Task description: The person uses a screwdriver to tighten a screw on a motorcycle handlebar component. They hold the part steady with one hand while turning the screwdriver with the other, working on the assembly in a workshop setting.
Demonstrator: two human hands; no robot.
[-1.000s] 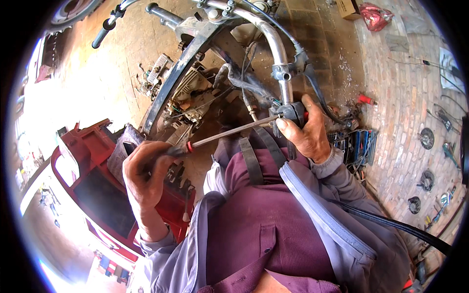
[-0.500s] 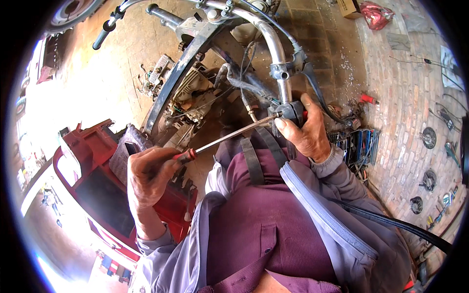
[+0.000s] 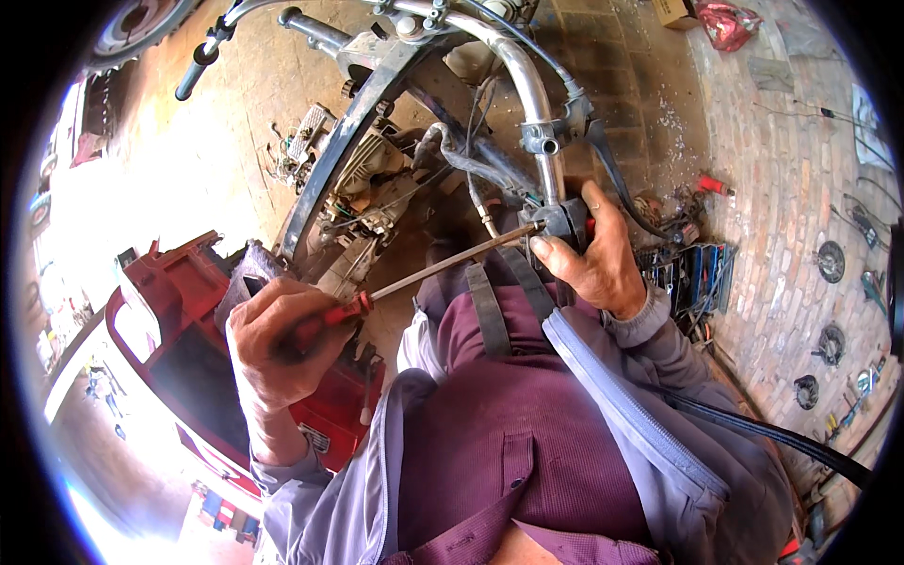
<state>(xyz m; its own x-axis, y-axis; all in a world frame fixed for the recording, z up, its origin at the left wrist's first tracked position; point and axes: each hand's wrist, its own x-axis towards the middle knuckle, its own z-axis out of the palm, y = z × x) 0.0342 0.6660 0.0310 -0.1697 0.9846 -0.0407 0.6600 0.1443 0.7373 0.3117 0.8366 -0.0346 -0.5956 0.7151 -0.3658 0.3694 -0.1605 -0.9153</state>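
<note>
My left hand [image 3: 287, 344] is closed around the red handle of a long screwdriver [image 3: 452, 263]. The screwdriver's tip meets a dark switch housing [image 3: 563, 222] at the end of a chrome motorcycle handlebar [image 3: 527, 89]. Wrapped round that housing is my right hand [image 3: 601, 254], its thumb on the near side and its fingers behind. A bit of red shows between the housing and the right palm. Just up the bar sits a lever bracket [image 3: 540, 138] with a black lever [image 3: 612, 169]. Where exactly the tip sits is too small to tell.
The motorcycle frame [image 3: 353, 122] stands ahead, with an engine [image 3: 363, 179] on the floor beyond. Red bodywork [image 3: 188, 358] lies at the left. A rack of tools [image 3: 697, 278] is near my right forearm. A red-handled tool [image 3: 714, 185] and several round parts [image 3: 830, 261] lie at the right.
My left hand has shifted slightly left and turned on the screwdriver handle. The tip stays at the housing, and my right hand keeps its hold there.
</note>
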